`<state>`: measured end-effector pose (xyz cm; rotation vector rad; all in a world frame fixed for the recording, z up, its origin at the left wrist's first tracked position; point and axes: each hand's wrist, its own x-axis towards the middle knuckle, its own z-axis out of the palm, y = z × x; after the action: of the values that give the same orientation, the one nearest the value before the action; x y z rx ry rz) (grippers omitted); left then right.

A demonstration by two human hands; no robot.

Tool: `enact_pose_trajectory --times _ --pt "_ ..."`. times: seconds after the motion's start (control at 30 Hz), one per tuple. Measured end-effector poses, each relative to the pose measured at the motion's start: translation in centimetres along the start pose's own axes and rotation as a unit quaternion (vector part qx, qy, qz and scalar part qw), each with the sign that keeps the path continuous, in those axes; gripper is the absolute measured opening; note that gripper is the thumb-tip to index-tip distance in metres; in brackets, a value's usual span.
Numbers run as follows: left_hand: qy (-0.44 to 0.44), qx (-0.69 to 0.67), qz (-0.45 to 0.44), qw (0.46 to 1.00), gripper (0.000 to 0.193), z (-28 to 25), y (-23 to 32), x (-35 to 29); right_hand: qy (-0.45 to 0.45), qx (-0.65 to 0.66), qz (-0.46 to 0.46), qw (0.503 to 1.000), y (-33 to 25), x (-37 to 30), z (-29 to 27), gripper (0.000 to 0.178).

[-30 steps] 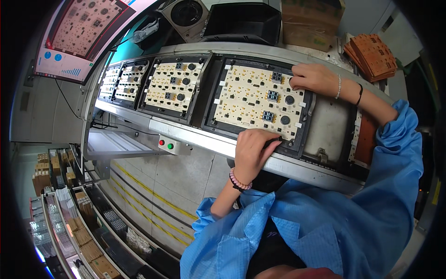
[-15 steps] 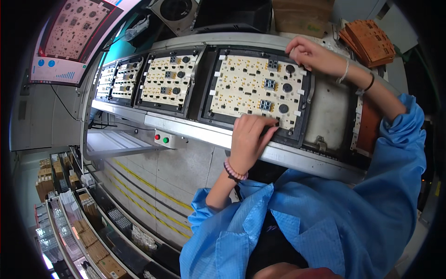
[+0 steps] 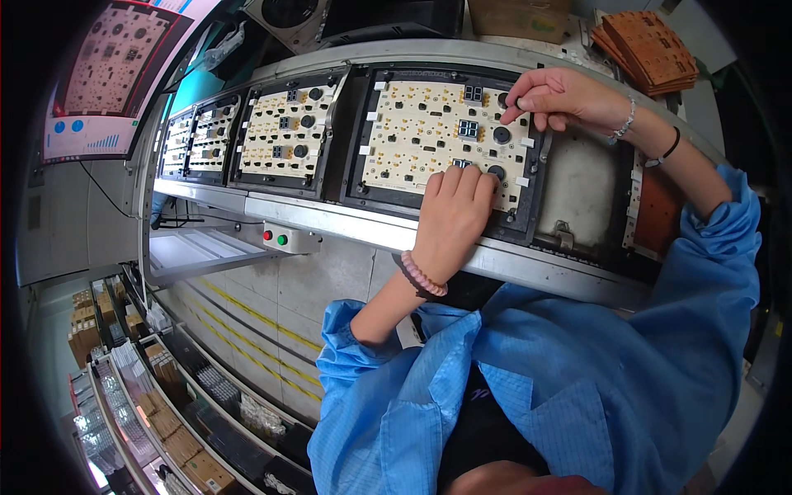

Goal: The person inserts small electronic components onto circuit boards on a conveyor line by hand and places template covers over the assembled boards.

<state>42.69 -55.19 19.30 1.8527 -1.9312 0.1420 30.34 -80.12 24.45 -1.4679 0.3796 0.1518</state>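
A cream circuit board lies in a black frame, set with small parts, digit displays and round black parts. My left hand rests over its near edge, fingers bent and together beside the lowest display and the lowest round part. Its fingertips are mostly hidden, so whatever they hold cannot be made out. Above the far right corner hovers my right hand, fingers curled and thumb close to the forefinger, beside the top round part. Anything between those fingertips is too small to tell.
More framed boards stand along the metal-edged line to the left. A screen hangs at upper left. Brown boards are stacked at far right. A button box sits on the near side; shelves fill the lower left.
My left hand has moved farther over the board, from its near edge to the lowest display. My right hand has come in from the frame's far corner toward the top round part.
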Motion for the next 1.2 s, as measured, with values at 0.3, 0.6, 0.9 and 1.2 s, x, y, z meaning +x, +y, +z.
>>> enact_pose_trajectory --times 0.3,0.6,0.9,1.2 --pt "-0.033 0.072 0.022 0.997 0.013 -0.3 0.2 0.3 0.01 -0.092 -0.072 0.993 1.1 0.5 0.7 0.02" --pt "-0.018 -0.039 -0.024 0.999 0.022 -0.5 -0.4 -1.4 0.04 -0.508 -0.268 0.818 2.0 0.9 2.9 0.012" --pt "0.072 -0.14 -0.013 0.987 0.024 0.0 -1.3 -3.2 -0.028 -0.655 -0.402 0.639 2.5 2.2 2.1 0.014" --pt "0.093 -0.166 -0.013 0.982 0.021 -0.5 -2.2 -3.4 -0.041 -0.637 -0.312 0.704 -0.1 3.3 2.6 0.021"
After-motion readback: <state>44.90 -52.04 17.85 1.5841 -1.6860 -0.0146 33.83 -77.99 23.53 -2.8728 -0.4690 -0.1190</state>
